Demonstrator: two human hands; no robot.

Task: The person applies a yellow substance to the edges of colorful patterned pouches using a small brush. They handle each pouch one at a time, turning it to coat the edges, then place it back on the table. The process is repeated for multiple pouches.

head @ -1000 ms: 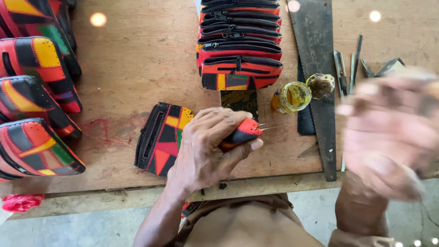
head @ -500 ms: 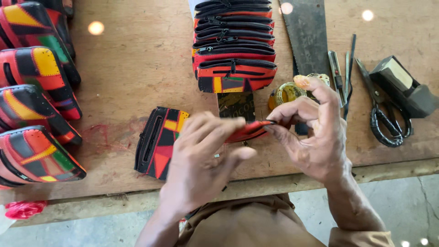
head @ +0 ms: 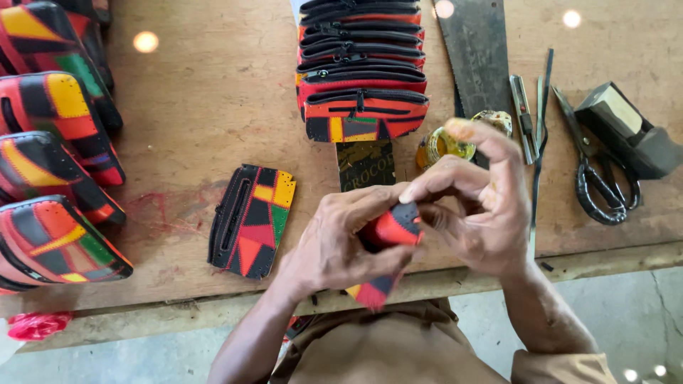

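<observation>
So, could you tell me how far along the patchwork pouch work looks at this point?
Done: a stack of zipped pouches at the back of the workbench, and more patchwork pieces along its left edge. In hand: the left hand and right hand together hold a small red-and-black piece. Left: one flat patchwork panel lies untouched beside them.

The left hand (head: 334, 245) and right hand (head: 473, 203) cover most of the small patchwork piece (head: 398, 226), so its shape cannot be told. Beyond it, the stack of pouches (head: 363, 78) and the saw blade (head: 477, 50) run off the top edge.
</observation>
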